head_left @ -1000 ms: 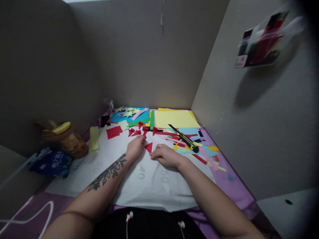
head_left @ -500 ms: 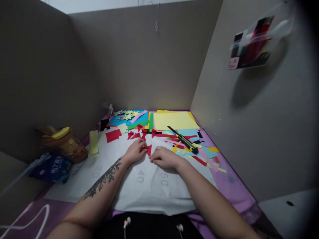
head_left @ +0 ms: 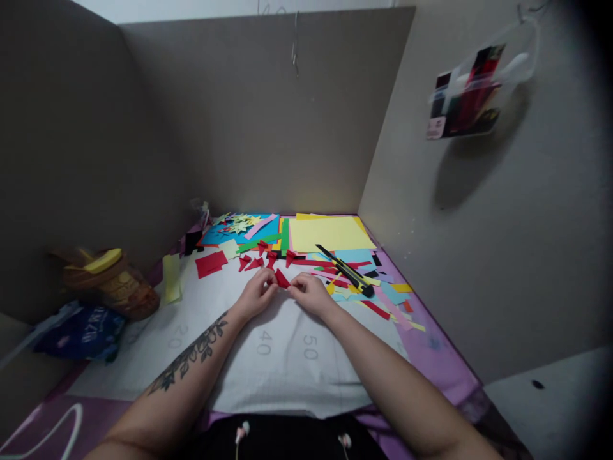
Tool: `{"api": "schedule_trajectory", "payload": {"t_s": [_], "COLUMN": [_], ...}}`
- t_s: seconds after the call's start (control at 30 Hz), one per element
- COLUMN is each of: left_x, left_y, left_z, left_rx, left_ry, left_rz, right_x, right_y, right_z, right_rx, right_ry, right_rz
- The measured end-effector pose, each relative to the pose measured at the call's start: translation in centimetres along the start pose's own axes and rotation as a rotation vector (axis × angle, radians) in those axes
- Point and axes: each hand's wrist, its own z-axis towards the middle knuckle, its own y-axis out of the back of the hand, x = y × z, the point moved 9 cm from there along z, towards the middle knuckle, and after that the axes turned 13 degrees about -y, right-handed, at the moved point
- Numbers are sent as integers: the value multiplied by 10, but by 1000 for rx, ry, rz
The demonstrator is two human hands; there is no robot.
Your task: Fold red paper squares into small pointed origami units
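A small folded piece of red paper (head_left: 282, 278) is pinched between my two hands above the white sheet (head_left: 282, 377). My left hand (head_left: 258, 292) has its fingers closed at the paper's left side. On the other side, my right hand (head_left: 310, 292) grips the right corner between thumb and fingers. Just beyond my fingertips lie several folded red paper shapes (head_left: 271, 257). Flat red paper squares (head_left: 211, 263) rest to the left of them. Right of my hands, a black and yellow utility knife (head_left: 345, 271) lies on coloured paper scraps.
Yellow paper sheets (head_left: 330, 234) and a blue sheet (head_left: 211, 237) with pale paper stars lie at the back. Scraps (head_left: 376, 310) spread over the right side. A brown cup (head_left: 115, 281) and a blue packet (head_left: 83, 332) stand left. Grey partitions (head_left: 263, 115) enclose the table.
The red paper, upright between my hands before, is now tilted and held from both sides. My right hand has come slightly higher to its corner. The view has shifted a little.
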Motion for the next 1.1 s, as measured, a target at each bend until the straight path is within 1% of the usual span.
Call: {"api": "schedule_trajectory", "payload": {"t_s": [0.07,0.17,0.23,0.33,0.4,0.53,0.67,0.73,0.83,0.9,1.0,1.1], "left_x": [5,16,21,23,22,21,20,20,14,6,-7,-15], "left_y": [-4,-3,-5,-15,-16,-13,-9,-4,3,6,7,8], "left_z": [-2,-6,-8,-10,-10,-9,-7,-8,-10,-10,-10,-11], "left_rx": [0,-88,-132,-84,-67,-85,-153,-192,-206,-194,-176,-174], "left_ry": [57,152,204,245,250,232,212,204,141,51,-116,-209], "left_rz": [-40,-129,-251,-399,-380,-317,-332,-294,-155,-56,38,88], "right_x": [-1,-1,1,6,10,12,13,13,11,11,15,22], "right_y": [1,3,3,0,-4,-6,6,14,21,21,15,7], "right_z": [0,0,0,-1,-3,-4,-3,-2,-2,-2,-4,-7], "right_rx": [-27,-59,-66,-43,-23,-20,-67,-96,-112,-105,-42,34], "right_ry": [-5,-3,11,56,86,124,151,142,107,90,116,166], "right_rz": [29,20,7,-18,-56,-108,-67,-26,40,90,133,127]}}
